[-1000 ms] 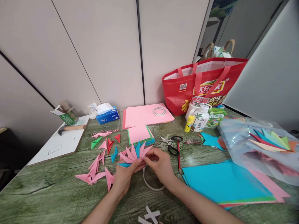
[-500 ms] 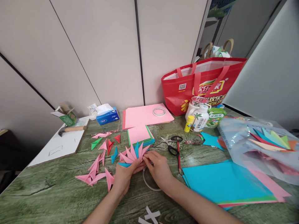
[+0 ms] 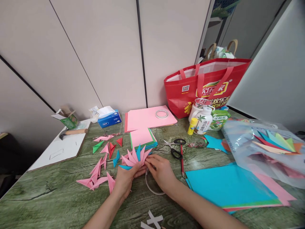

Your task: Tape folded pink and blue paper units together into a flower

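Person's L hand (image 3: 126,178) gripped the pink-&-blue origami fan (image 3: 134,156) btwn thumb & fingers; R hand (image 3: 163,171) pinched its R edge w/ fingertips. Fan was on near side of sq. paper stack (image 3: 141,136); unclear if it touched tabletop (image 3: 59,200). Tape roll (image 3: 154,193) lay partly hidden by R hand; scissors (image 3: 171,144) & red pencil (image 3: 182,162) lay beyond; pink folded units (image 3: 95,171) L of L hand.

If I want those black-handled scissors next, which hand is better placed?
Probably your right hand: it is closer to the scissors, though it pinches the edge of the folded paper piece. Your left hand is farther off and grips that piece too.
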Motion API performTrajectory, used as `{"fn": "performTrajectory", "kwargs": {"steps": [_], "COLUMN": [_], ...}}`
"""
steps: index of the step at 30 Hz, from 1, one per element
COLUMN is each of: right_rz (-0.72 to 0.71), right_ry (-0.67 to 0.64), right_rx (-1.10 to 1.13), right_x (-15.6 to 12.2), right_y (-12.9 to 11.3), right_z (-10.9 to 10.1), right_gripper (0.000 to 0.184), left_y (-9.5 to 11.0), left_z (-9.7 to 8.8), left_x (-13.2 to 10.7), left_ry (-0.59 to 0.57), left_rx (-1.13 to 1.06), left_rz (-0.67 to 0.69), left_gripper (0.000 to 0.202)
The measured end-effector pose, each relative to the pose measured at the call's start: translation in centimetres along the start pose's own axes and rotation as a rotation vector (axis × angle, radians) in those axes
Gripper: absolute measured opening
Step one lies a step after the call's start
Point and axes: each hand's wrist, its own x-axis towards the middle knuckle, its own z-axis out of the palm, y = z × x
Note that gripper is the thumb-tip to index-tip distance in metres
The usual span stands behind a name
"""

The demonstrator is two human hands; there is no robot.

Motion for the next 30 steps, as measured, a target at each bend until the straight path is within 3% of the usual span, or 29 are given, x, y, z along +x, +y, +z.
{"fn": "performTrajectory", "kwargs": {"steps": [11,21,30], "right_rz": [0.036,0.136,0.378], "right_ry": [-0.067,-0.036,-0.044], "right_rx": [-0.17,0.08,0.272], "right_x": [0.2,0.4,0.7], "right_y": [-0.3,-1.0,-1.1], "right_z": [-0.1,-0.7,-0.4], "right_gripper": [0.018,0.013,0.01], "left_y": [-0.1,0.3,0.0], "left_z": [0.0,0.1,0.1], "left_x": [0.1,-0.1,-0.1], "left_ry": [-0.012,-0.015,-0.035], "left_rx": [0.012,-0.009,0.048], "left_rz": [-0.009,0.021,0.087], "left_gripper": [0.037,0.033,0.025]}}
